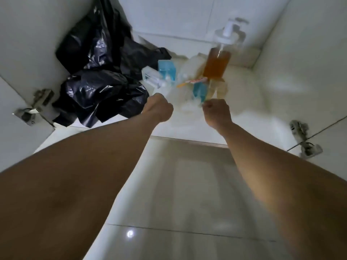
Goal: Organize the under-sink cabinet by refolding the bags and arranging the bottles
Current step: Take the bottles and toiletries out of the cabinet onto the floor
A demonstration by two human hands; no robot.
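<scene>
Both my arms reach into the white under-sink cabinet. My left hand (pixel 159 107) and my right hand (pixel 216 111) are curled into fists and hold a blurred clear plastic bag (pixel 185 85) stretched between them; it carries an orange-red print. Crumpled black bags (pixel 97 76) are heaped in the left back corner. A pump bottle of amber liquid (pixel 217 61) stands upright behind the clear bag. A blue bottle (pixel 167 70) lies on its side by the black heap, its white pump towards me. Another blue bottle (pixel 200 91) shows through the clear bag.
The cabinet floor (pixel 262 102) is white, with white walls at the back and sides. Metal door hinges sit at the left (pixel 35 107) and right (pixel 304 139) of the opening. Glossy floor tiles (pixel 187 194) lie in front of the cabinet.
</scene>
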